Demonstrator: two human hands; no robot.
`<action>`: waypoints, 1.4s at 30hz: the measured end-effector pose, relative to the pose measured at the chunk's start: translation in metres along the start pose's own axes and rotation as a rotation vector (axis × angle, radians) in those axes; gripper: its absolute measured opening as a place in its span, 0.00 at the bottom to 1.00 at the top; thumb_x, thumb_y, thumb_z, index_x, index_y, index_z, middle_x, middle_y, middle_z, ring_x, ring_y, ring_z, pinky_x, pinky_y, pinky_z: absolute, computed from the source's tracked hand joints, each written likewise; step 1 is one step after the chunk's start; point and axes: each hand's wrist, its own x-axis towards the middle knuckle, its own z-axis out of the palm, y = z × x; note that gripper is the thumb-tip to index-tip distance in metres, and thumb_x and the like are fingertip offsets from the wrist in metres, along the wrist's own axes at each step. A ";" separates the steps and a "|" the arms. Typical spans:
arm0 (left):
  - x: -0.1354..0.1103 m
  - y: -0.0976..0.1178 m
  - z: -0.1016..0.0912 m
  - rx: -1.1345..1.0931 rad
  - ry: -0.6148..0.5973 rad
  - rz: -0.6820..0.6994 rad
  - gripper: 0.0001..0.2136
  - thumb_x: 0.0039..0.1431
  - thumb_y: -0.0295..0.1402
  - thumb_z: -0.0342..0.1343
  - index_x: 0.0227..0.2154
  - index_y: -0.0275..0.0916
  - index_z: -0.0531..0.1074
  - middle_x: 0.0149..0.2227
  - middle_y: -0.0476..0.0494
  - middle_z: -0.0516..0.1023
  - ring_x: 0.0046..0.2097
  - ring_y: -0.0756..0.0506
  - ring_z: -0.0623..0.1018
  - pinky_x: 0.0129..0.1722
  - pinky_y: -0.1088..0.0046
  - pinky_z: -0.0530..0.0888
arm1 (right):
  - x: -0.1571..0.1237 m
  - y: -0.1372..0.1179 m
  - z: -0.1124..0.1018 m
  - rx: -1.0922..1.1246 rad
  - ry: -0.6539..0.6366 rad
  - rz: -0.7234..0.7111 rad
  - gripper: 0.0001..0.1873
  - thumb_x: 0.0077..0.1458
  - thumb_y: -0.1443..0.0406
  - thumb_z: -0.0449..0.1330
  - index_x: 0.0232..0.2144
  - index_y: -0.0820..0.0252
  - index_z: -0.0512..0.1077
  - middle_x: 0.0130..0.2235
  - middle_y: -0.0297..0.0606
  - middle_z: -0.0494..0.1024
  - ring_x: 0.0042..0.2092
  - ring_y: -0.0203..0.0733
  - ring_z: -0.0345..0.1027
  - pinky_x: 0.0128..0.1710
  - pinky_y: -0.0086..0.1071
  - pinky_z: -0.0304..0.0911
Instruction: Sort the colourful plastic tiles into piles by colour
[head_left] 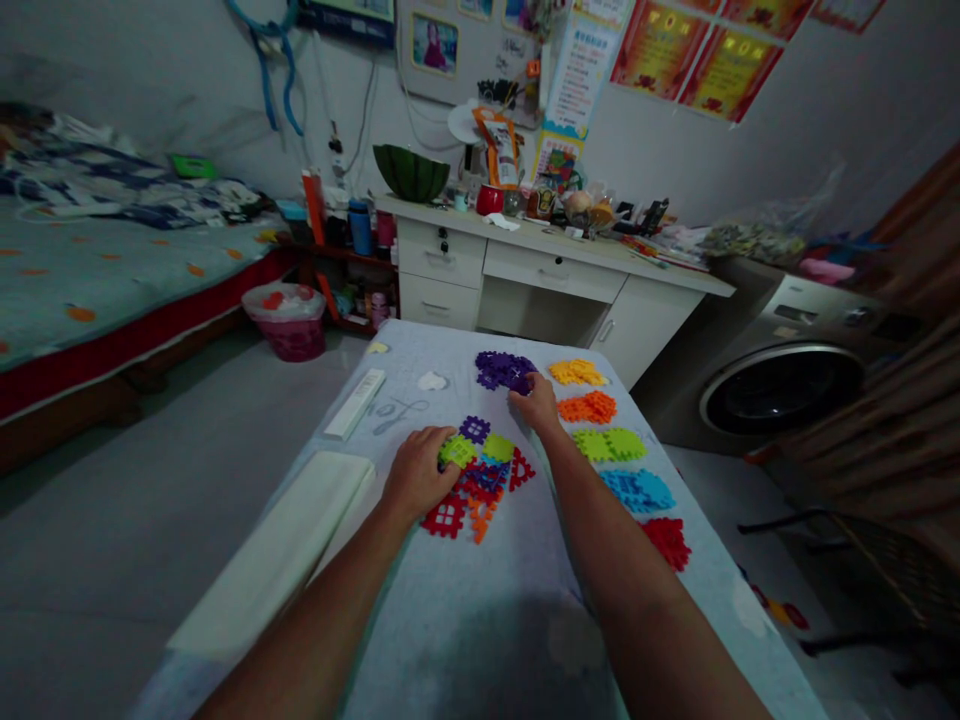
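Observation:
My left hand (421,472) closes its thumb and fingers on a lime-green interlocking plastic tile (457,451) at the left side of a mixed pile. Red tiles (445,516), orange tiles (484,512), a red triangular tile (520,468) and a purple window tile (475,430) lie in that pile. Further back, my right hand (537,405) reaches the right edge of a heap of purple tiles (499,369). Its fingers pinch at a purple tile there; the fingertips are partly hidden.
Down the table's right side run sorted heaps: yellow tiles (577,372), orange (589,407), lime (610,444), blue (638,490) and red (667,542). A white box (355,404) and folded pale cloth (277,545) lie left. A desk (442,250) and washing machine (757,350) stand beyond.

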 end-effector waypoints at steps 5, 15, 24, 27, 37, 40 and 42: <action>0.001 0.000 0.000 -0.003 -0.009 -0.005 0.23 0.47 0.27 0.54 0.50 0.36 0.71 0.49 0.40 0.76 0.49 0.38 0.72 0.54 0.58 0.69 | 0.016 0.008 0.016 0.010 0.054 0.050 0.29 0.44 0.64 0.62 0.51 0.67 0.69 0.47 0.51 0.74 0.47 0.50 0.67 0.52 0.42 0.63; 0.001 0.001 0.000 0.000 -0.011 -0.018 0.19 0.53 0.27 0.51 0.49 0.37 0.71 0.48 0.39 0.76 0.50 0.39 0.73 0.53 0.58 0.70 | -0.005 0.016 0.011 0.091 0.009 -0.002 0.17 0.47 0.67 0.56 0.42 0.63 0.73 0.44 0.44 0.76 0.43 0.44 0.69 0.48 0.37 0.64; 0.000 -0.001 0.002 -0.017 0.029 -0.033 0.18 0.55 0.27 0.52 0.50 0.39 0.70 0.47 0.40 0.74 0.50 0.40 0.72 0.53 0.60 0.70 | -0.031 -0.019 0.010 -0.020 -0.509 -0.404 0.14 0.47 0.65 0.66 0.38 0.61 0.76 0.39 0.39 0.77 0.40 0.41 0.67 0.45 0.35 0.61; 0.000 -0.001 0.001 -0.026 0.042 -0.048 0.18 0.55 0.27 0.52 0.50 0.40 0.70 0.46 0.41 0.72 0.50 0.41 0.72 0.53 0.61 0.71 | -0.035 -0.024 0.010 -0.088 -0.539 -0.420 0.12 0.45 0.65 0.68 0.35 0.60 0.76 0.35 0.36 0.75 0.38 0.39 0.64 0.44 0.33 0.59; -0.001 0.000 0.000 -0.041 0.037 -0.074 0.17 0.55 0.28 0.53 0.49 0.39 0.71 0.46 0.41 0.72 0.50 0.40 0.73 0.53 0.61 0.71 | -0.028 -0.013 0.007 0.260 -0.506 -0.129 0.09 0.42 0.66 0.64 0.29 0.59 0.68 0.24 0.26 0.67 0.27 0.33 0.61 0.28 0.26 0.56; -0.001 -0.001 0.001 -0.040 0.035 -0.063 0.16 0.56 0.28 0.53 0.48 0.39 0.71 0.46 0.41 0.72 0.50 0.41 0.73 0.53 0.61 0.71 | -0.022 -0.007 0.008 0.419 -0.333 0.027 0.09 0.43 0.64 0.60 0.30 0.58 0.66 0.24 0.25 0.66 0.24 0.34 0.62 0.24 0.27 0.57; -0.002 -0.001 0.001 -0.041 0.034 -0.052 0.16 0.55 0.27 0.52 0.48 0.38 0.71 0.46 0.40 0.73 0.50 0.41 0.73 0.53 0.61 0.71 | -0.018 -0.003 0.009 0.530 -0.224 0.129 0.10 0.44 0.62 0.58 0.31 0.57 0.64 0.24 0.26 0.66 0.23 0.34 0.63 0.22 0.27 0.58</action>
